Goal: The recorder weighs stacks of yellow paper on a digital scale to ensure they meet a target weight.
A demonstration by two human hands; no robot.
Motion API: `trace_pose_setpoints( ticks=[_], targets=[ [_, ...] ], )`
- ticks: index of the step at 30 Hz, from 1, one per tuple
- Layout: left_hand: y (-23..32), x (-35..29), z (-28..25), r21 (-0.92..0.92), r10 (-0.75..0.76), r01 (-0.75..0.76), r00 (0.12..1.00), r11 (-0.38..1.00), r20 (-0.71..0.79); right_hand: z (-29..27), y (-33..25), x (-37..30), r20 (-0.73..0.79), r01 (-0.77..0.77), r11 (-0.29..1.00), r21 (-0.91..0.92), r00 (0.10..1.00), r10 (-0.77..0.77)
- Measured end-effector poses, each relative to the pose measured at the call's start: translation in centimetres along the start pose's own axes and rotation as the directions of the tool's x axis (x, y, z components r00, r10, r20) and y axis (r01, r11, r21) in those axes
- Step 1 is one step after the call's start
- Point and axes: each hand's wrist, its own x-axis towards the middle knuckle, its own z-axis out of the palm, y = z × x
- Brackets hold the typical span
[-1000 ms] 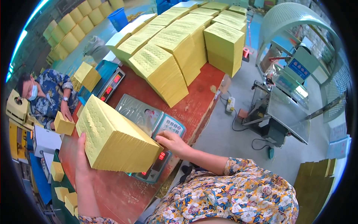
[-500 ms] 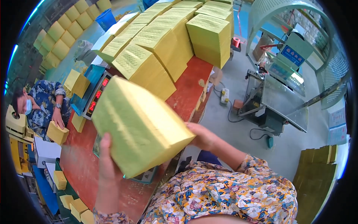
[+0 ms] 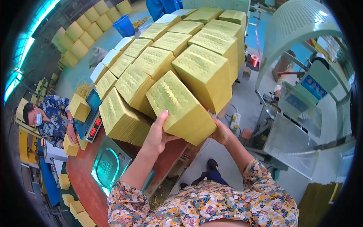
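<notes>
The left hand [image 3: 155, 133] and right hand [image 3: 223, 132] have their fingers [image 3: 163, 116] grasping a tilted yellow paper stack [image 3: 183, 108], beside other stacks [image 3: 123, 115] on the red surface [image 3: 80, 176]. Uneven squeezing could splay it, being seemingly unbound; a knock could topple its neighbours.

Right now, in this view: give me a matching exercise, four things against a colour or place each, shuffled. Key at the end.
Column 1
1. yellow stack at picture centre
2. bucket
3. co-worker's hand
4. spool

Column 2
A. on a small yellow block
B. pinkish red
C. between the wearer's left hand and right hand
D. blue

Pairs: 1-C, 2-D, 3-A, 4-B
</notes>
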Motion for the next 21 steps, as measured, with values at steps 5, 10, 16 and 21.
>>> trace_pose_setpoints(
  ticks=[5, 10, 16, 21],
  targets=[
    [0.0, 2.7, 3.5, -0.026, 0.029, -0.031, 0.994, 0.999, -0.101, -1.8, -1.8, 0.5, -0.076, 0.045, 0.974, 0.22, 0.997, -0.029],
    [0.2, 4.4, 4.3, 0.014, 0.061, -0.06, 0.984, 0.998, -0.165, -2.7, -1.3, -1.5, 0.113, 0.062, 0.994, 0.091, 0.991, -0.072],
    [-1.0, 4.9, 2.4, 0.042, 0.109, -0.104, 0.979, 0.994, -0.171, -1.9, 0.4, 0.7, 0.137, 0.048, 0.998, 0.029, 0.989, -0.051],
    [-0.5, 1.6, 4.3, 0.047, 0.297, -0.293, 0.949, 0.955, -0.109, -4.2, 1.8, -0.9, 0.252, -0.148, 0.988, -0.034, 0.956, 0.152]
  ],
)
